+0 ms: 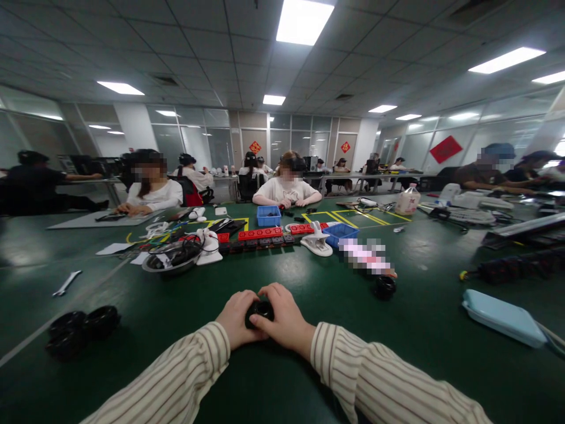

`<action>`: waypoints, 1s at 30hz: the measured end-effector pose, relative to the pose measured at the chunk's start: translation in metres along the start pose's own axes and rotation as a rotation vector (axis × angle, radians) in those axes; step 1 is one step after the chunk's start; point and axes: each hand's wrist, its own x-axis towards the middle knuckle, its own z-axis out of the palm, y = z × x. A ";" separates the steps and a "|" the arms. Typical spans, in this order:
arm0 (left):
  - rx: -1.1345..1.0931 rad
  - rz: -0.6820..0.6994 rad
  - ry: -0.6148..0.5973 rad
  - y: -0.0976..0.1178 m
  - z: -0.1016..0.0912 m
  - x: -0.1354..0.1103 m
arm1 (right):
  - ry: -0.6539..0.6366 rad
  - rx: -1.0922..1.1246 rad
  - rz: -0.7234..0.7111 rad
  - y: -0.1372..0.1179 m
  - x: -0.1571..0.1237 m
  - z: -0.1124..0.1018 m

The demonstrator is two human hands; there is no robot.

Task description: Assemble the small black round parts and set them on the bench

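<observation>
Both my hands close round one glossy black ring-shaped roll (259, 311) at the near middle of the green table. My left hand (238, 318) wraps its left side, fingers curled over the top. My right hand (285, 318) grips the right side, with its thumb across the front. The fingers hide much of the roll, so its exact kind is unclear. Three similar black rolls (66, 343) lie bunched to the left of my hands. Another black roll (385, 287) lies to the right, beyond my right hand.
A wrench (67, 283) lies at left. Farther back are a metal bowl (168, 271) of cables, red socket strips (260, 234), white clamps (316, 240) and blue baskets (269, 216). A light-blue case (503, 318) sits at right. A person (289, 188) sits opposite.
</observation>
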 end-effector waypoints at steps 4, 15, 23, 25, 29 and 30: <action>0.076 0.028 -0.018 0.003 0.000 -0.002 | -0.015 -0.013 0.035 -0.003 0.000 -0.001; -0.092 0.118 -0.098 -0.004 0.000 -0.002 | -0.084 0.121 -0.194 -0.006 -0.003 -0.005; -0.041 0.071 -0.061 -0.005 0.000 -0.001 | 0.012 0.103 -0.063 0.004 -0.002 -0.002; -0.006 0.050 -0.041 -0.003 -0.001 -0.001 | 0.047 0.079 -0.006 0.007 -0.001 0.000; 0.044 0.036 0.002 0.002 -0.003 -0.001 | 0.035 0.029 0.051 0.008 0.002 0.002; 0.048 0.035 0.010 0.003 -0.004 -0.001 | 0.019 0.020 0.045 0.008 0.002 0.002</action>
